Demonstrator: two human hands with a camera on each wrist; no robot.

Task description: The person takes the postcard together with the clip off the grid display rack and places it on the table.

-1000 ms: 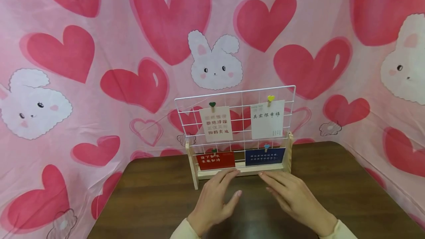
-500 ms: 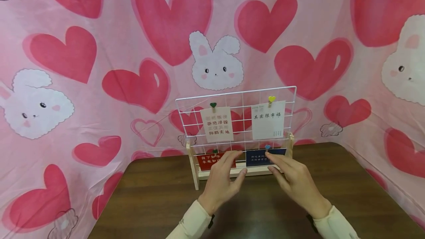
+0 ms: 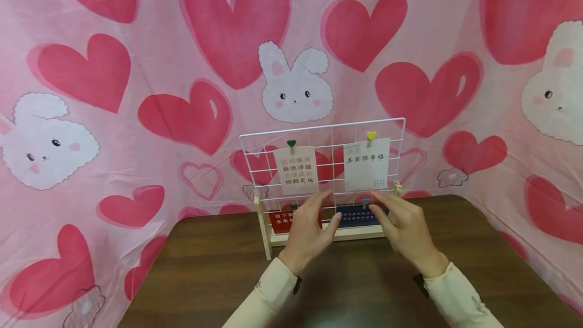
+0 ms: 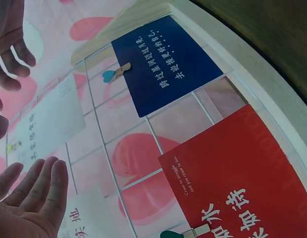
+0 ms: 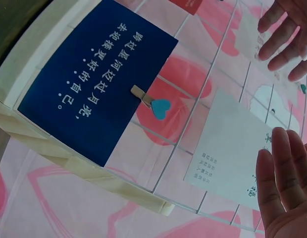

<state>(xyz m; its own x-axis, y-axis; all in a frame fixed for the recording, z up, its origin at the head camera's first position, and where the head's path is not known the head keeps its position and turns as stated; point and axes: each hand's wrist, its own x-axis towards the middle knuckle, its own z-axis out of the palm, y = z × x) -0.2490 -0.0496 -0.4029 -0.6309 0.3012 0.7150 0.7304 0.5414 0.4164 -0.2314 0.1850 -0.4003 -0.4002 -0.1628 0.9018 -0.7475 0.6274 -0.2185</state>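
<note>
both hands, left hand [image 3: 309,224] and right hand [image 3: 403,221], fingers relaxed, grasping nothing, near the wire grid stand [image 3: 328,130] on the table [image 3: 205,267]

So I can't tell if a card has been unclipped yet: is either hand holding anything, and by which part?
Nothing is held. The left hand and right hand are open before the wire grid; the cards hang clipped.

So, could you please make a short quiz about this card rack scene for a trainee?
1. True or false: the left hand grips the red card.
2. Which colour is the heart clip on the blue card? A green, B blue, C yellow.
3. How many cards hang on the white grid?

Key
1. False: both hands, including the right hand, are open before the grid, holding nothing.
2. B.
3. Four: two pale above, red and blue below.
</note>
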